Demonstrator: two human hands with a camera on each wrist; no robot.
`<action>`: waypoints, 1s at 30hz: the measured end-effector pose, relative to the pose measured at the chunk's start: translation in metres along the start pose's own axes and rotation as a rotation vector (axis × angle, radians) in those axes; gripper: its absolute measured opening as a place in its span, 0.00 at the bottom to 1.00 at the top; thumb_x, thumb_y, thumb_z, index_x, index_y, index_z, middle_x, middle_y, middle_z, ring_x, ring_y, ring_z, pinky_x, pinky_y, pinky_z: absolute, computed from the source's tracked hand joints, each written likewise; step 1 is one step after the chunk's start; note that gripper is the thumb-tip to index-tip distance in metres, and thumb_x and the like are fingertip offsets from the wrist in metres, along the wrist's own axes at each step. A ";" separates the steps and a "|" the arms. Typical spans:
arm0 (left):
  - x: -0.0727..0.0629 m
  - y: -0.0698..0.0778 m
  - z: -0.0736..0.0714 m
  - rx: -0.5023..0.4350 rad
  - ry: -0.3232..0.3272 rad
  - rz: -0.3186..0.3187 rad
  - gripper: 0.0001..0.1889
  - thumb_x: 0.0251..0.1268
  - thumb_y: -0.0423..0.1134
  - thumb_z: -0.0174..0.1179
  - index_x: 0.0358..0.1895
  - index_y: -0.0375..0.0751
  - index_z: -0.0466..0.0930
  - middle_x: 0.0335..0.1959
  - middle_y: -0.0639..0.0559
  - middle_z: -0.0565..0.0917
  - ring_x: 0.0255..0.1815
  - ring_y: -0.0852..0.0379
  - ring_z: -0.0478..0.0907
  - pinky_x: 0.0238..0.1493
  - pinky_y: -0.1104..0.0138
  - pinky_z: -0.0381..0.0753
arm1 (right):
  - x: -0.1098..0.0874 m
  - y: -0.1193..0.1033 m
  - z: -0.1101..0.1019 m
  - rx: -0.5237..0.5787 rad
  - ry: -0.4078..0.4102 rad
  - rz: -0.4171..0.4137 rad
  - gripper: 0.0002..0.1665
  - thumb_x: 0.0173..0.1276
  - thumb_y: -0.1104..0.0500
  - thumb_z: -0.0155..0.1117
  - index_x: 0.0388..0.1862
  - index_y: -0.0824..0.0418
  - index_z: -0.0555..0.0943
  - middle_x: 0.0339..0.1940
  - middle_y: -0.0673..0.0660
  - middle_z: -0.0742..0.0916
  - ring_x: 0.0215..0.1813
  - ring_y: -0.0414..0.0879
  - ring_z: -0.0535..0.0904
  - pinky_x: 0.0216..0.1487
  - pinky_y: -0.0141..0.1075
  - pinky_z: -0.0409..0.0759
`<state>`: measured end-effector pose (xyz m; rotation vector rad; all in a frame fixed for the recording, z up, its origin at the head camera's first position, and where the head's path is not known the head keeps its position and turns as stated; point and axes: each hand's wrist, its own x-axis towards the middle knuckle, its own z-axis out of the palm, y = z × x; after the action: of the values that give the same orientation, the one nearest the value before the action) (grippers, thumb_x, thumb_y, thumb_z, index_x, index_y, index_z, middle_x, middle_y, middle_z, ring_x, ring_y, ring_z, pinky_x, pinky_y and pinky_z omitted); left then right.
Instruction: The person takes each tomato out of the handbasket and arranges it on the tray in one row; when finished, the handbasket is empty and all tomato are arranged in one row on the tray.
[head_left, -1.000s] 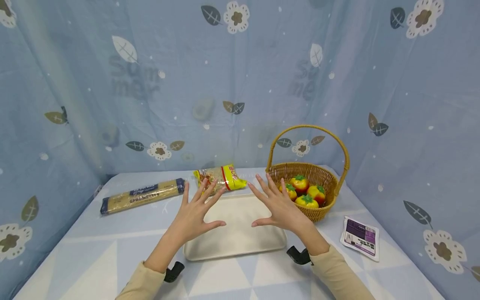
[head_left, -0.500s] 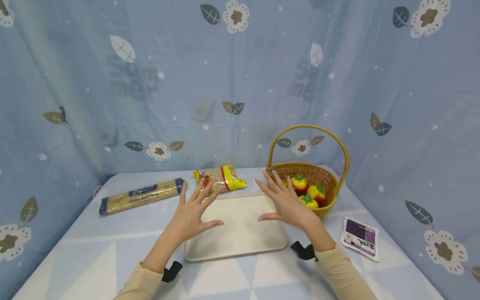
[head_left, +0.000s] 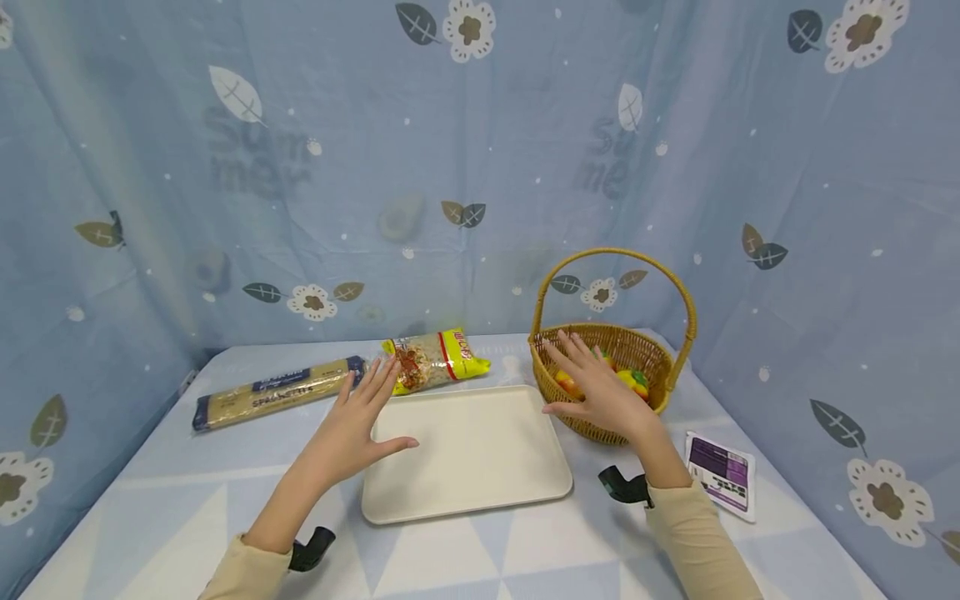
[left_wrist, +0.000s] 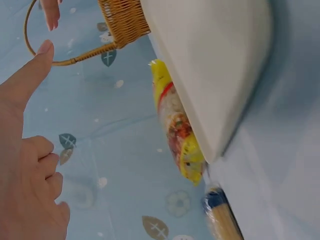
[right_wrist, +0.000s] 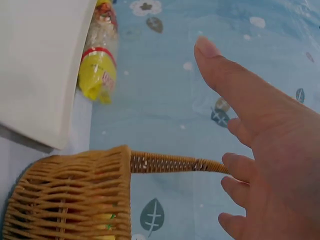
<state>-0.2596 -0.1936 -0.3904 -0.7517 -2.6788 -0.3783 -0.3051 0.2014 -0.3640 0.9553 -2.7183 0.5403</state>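
My left hand [head_left: 351, 432] hovers beside the left edge of a cream tray [head_left: 468, 454], fingers extended and thumb pointing right. It holds nothing. My right hand [head_left: 603, 397] is held in front of a wicker basket [head_left: 553, 379] with a tall arched handle, its fingers also straight and holding nothing. Red-and-yellow fruits with green tops [head_left: 634, 382] lie in the basket, partly covered by the right hand. Behind the tray is a yellow-ended clear food packet [head_left: 429, 362]. A long spaghetti pack [head_left: 277, 395] with dark blue ends lies at the back left, past the left fingertips.
A white and purple pouch [head_left: 722, 475] lies on the right, partly behind the right sleeve. A patterned blue curtain [head_left: 360, 167] encloses the table at the back and sides. The tablecloth [head_left: 435, 554] has pale blue and white triangles.
Both hands have moved apart: the left one leftward off the tray, the right one rightward across the basket's front. Tray, packets and basket stay in place.
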 end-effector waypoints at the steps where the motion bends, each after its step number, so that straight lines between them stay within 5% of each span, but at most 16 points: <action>1: -0.002 -0.002 0.000 -0.028 -0.016 -0.012 0.58 0.53 0.71 0.58 0.78 0.46 0.36 0.79 0.51 0.38 0.78 0.48 0.33 0.75 0.49 0.28 | -0.001 0.002 -0.001 0.011 -0.001 0.011 0.55 0.62 0.38 0.66 0.79 0.55 0.50 0.79 0.62 0.48 0.78 0.58 0.38 0.74 0.59 0.36; 10: -0.027 -0.014 0.003 -0.214 -0.111 -0.123 0.56 0.53 0.63 0.65 0.78 0.46 0.41 0.79 0.47 0.43 0.77 0.42 0.40 0.70 0.40 0.52 | -0.003 0.028 0.004 0.100 -0.039 0.065 0.45 0.69 0.43 0.61 0.77 0.58 0.57 0.77 0.61 0.58 0.76 0.61 0.52 0.69 0.61 0.58; 13: -0.033 -0.016 0.007 -0.271 -0.113 -0.139 0.54 0.54 0.62 0.66 0.78 0.45 0.46 0.77 0.44 0.50 0.75 0.39 0.47 0.67 0.38 0.56 | -0.001 0.037 0.003 0.115 -0.034 0.032 0.40 0.71 0.45 0.59 0.75 0.60 0.62 0.68 0.64 0.73 0.48 0.55 0.81 0.52 0.50 0.79; 15: -0.037 -0.018 0.009 -0.313 -0.103 -0.139 0.51 0.55 0.61 0.66 0.77 0.43 0.51 0.75 0.41 0.54 0.73 0.38 0.53 0.65 0.38 0.61 | 0.001 0.044 0.002 0.135 -0.023 0.016 0.36 0.71 0.47 0.59 0.72 0.60 0.66 0.56 0.64 0.81 0.22 0.46 0.75 0.34 0.41 0.79; 17: -0.042 -0.019 0.013 -0.365 -0.092 -0.143 0.49 0.55 0.60 0.65 0.75 0.41 0.55 0.73 0.38 0.59 0.71 0.37 0.59 0.64 0.40 0.64 | 0.004 0.051 0.001 0.140 -0.017 0.011 0.33 0.71 0.48 0.60 0.70 0.60 0.70 0.37 0.59 0.85 0.11 0.41 0.56 0.23 0.36 0.70; 20: -0.049 -0.021 0.017 -0.433 -0.082 -0.169 0.46 0.55 0.60 0.65 0.74 0.40 0.60 0.71 0.38 0.64 0.67 0.36 0.64 0.62 0.43 0.68 | 0.007 0.060 -0.001 0.131 -0.029 0.033 0.30 0.70 0.49 0.61 0.67 0.59 0.73 0.17 0.52 0.78 0.11 0.35 0.52 0.24 0.33 0.68; 23: -0.056 -0.022 0.019 -0.473 -0.079 -0.194 0.44 0.56 0.58 0.66 0.72 0.39 0.62 0.69 0.37 0.67 0.66 0.34 0.65 0.62 0.42 0.69 | 0.009 0.066 -0.004 0.123 -0.070 0.068 0.29 0.69 0.50 0.63 0.67 0.59 0.74 0.08 0.47 0.69 0.12 0.35 0.53 0.24 0.33 0.69; 30: -0.069 -0.024 0.021 -0.505 -0.150 -0.310 0.46 0.53 0.56 0.69 0.72 0.37 0.62 0.66 0.29 0.67 0.64 0.29 0.65 0.60 0.39 0.68 | 0.017 0.082 -0.006 0.114 -0.163 0.075 0.32 0.65 0.45 0.66 0.64 0.58 0.77 0.10 0.49 0.73 0.12 0.38 0.52 0.23 0.33 0.66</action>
<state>-0.2215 -0.2374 -0.4399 -0.4988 -2.8740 -1.1489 -0.3696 0.2539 -0.3755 0.9672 -2.9059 0.6655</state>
